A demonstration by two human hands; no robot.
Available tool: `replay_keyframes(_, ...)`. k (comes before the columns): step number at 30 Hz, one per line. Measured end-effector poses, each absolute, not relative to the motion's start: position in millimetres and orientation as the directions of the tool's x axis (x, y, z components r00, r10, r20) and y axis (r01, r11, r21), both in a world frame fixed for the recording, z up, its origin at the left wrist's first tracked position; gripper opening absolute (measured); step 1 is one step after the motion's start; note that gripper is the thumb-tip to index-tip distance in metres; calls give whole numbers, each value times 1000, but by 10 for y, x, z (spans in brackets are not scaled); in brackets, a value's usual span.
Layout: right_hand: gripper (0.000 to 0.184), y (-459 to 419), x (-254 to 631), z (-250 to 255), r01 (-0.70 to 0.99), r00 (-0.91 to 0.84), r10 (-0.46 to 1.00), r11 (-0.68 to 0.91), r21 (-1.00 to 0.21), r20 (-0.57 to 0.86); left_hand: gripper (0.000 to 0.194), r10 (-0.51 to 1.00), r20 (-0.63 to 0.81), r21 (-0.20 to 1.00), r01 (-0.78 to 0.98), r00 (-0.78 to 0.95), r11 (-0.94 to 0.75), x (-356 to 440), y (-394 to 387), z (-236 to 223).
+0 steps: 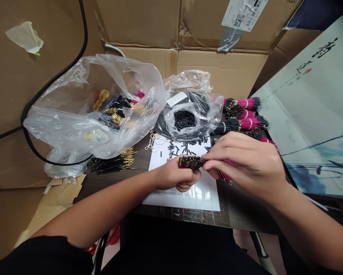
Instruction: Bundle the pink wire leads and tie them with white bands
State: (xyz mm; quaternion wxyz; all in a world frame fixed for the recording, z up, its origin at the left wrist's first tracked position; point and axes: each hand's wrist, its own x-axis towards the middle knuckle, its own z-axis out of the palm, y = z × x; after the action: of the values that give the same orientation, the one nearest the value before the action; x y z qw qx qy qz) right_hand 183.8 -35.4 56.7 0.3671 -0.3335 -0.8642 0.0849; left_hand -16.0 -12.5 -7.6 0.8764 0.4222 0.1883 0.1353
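Note:
My left hand is closed around a bundle of thin wires, whose black and gold ends point up out of the fist; pink wire shows below and to the right. At the right edge of those ends, my right hand pinches with thumb and fingertips. What lies between these fingertips is too small and hidden to make out. Under both hands is a printed white sheet, with loose short black tubes scattered on its far part. Behind them an opened plastic bag holds many such black tubes.
On the left stands a large clear bag with wire bundles inside, and loose black wires lie by it. Tied pink and black bundles are stacked at the right. Rubber bands lie beside the sheet. Cardboard walls enclose the table.

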Motion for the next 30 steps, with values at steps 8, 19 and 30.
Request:
replay_keyframes(8,12,-388,1772,572,511,-464,689,721,-467,556,19,327,-157,778,-87,932,622,-170,-88,-154)
replay_keyframes(19,11,-362,1724,583,473,-519,683,731,-492,514,24,331,-206,776,-53,921,628,-169,-91,-142)
replay_keyframes(30,16,-440,1709,618,557,-506,656,744,-368,560,21,276,-209,693,-57,938,718,-163,-75,-189)
